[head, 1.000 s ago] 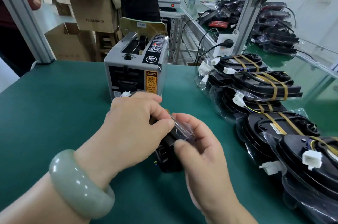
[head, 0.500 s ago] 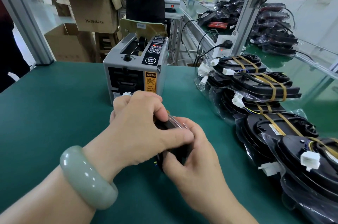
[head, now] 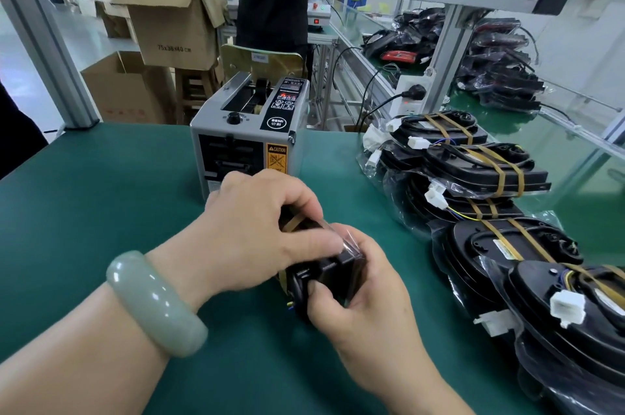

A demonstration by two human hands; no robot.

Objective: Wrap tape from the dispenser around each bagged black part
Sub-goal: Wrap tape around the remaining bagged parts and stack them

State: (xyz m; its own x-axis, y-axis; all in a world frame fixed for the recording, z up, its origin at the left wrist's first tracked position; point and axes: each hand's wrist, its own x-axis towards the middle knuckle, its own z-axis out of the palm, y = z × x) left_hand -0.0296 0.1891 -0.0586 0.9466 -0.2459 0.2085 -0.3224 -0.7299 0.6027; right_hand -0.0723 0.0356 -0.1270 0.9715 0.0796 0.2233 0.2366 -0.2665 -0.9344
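Black boxy plastic part in a clear bag (head: 333,274) sits at the frame's centre over the green counter (head: 101,198), gripped from both sides. The left hand (head: 250,232), wearing a pale green bangle (head: 152,303), curls its fingers (head: 297,198) over the top, thumb pressed flat on the bag film, an amber tape strip (head: 292,221) showing beneath. The right hand (head: 365,299) clasps the lower right side, fingers curled round it. A grey tape dispenser (head: 250,140) stands just behind, and taped bagged parts (head: 480,171) lie along the right.

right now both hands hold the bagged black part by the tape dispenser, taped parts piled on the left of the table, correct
Not quite: the head view shows the taped parts piled on the right of the table, not the left. The left hand and right hand do hold the bagged black part.
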